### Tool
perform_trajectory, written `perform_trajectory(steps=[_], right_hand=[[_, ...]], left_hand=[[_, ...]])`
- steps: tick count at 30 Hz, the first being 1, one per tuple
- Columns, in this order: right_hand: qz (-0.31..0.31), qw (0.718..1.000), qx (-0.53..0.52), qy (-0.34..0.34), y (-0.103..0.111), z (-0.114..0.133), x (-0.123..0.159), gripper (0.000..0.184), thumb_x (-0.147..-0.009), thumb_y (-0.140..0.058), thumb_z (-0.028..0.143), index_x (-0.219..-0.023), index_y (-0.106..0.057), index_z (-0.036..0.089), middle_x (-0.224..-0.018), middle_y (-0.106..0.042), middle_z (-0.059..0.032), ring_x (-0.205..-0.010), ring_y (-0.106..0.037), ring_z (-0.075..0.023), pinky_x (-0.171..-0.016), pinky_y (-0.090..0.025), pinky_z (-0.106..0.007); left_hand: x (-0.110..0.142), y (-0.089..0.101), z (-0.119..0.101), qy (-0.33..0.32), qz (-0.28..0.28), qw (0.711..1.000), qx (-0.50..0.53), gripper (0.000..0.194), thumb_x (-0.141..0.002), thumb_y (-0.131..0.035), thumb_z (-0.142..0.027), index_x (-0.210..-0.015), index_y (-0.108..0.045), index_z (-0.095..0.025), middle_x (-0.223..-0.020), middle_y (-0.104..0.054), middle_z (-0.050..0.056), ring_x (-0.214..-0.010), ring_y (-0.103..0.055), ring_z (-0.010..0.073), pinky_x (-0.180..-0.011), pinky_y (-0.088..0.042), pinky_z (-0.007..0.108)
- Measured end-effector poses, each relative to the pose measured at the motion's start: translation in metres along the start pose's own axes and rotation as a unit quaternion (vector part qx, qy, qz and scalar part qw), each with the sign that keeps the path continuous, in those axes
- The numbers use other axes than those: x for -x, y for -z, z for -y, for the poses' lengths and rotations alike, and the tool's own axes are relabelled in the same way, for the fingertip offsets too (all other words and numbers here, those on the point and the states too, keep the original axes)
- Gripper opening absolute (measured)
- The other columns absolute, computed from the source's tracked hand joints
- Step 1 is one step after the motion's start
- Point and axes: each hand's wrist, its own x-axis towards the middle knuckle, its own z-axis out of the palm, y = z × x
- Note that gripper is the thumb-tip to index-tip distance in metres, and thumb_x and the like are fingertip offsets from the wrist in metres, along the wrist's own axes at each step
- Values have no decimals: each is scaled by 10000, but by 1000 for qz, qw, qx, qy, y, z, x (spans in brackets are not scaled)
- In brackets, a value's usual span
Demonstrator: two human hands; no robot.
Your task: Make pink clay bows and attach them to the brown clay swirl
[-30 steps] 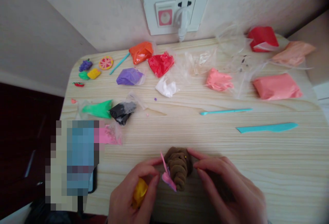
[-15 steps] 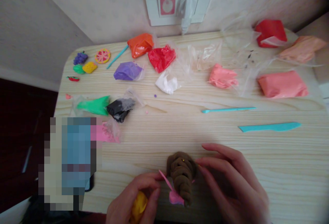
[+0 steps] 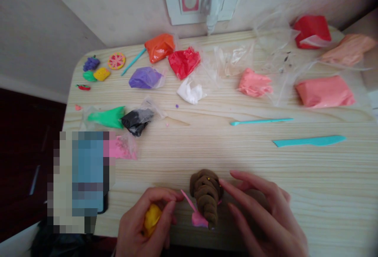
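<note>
A brown coiled clay swirl (image 3: 206,198) stands on the table near its front edge, narrowing toward the side nearest me. Two tiny yellow dots show on its upper part. A pink clay piece (image 3: 199,219) with a thin strip sticks out at its lower left. My left hand (image 3: 147,219), left of the swirl, is closed around a lump of yellow clay (image 3: 152,218). On the other side, my right hand (image 3: 265,213) has its fingers apart, one fingertip at the swirl's upper right edge by a yellow dot. That hand's thumb is off the swirl.
Bagged clay lies around, including black (image 3: 137,121), green (image 3: 109,117), purple (image 3: 146,78) and white (image 3: 191,91). Right of centre are a thin blue tool (image 3: 261,121) and a blue plastic knife (image 3: 310,141). Small clay fruits (image 3: 91,64) sit at the back left.
My right thumb and finger, earlier together at the swirl's right edge, have parted. A second yellow dot now shows there. My left hand still holds the yellow clay.
</note>
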Motion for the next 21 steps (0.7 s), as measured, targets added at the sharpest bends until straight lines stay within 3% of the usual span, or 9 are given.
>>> perform_trajectory(steps=[8,13,17,21], right_hand=[[-2,999,31,28,-2,4,4,401,-805,-554,95,-1193,-576,193,-1261,-508,-104,-890,-579,-180,-766,-392,-381],[-19,1000,21,-10,3,4,1,371,-837,-532,110,-1198,-549,196,-1256,-491,-98,-867,-559,-168,-758,-389,-362],[7,999,39,1,3,1,-2,345,-865,-539,221,-1205,-527,163,-1279,-460,-114,-930,-538,-200,-812,-358,-388],[45,997,54,20,2,3,-7,482,-866,-535,409,-1244,-491,115,-1331,-407,-147,-1049,-489,-260,-842,-323,-416]], left_hand=[[-4,3,0,11,14,1000,15,192,-798,-605,-361,-713,-626,-191,-612,-646,0,-318,-415,47,-310,-342,159],[-7,4,-3,4,-13,1000,16,158,-788,-606,-329,-715,-622,-189,-596,-636,-15,-331,-408,45,-327,-345,156],[-7,2,-6,-2,-19,1000,13,138,-786,-596,-307,-723,-631,-189,-538,-601,-35,-338,-392,42,-346,-328,151],[-6,1,-8,5,-20,999,26,130,-773,-605,-310,-722,-629,-193,-538,-599,-45,-351,-389,30,-363,-315,134]])
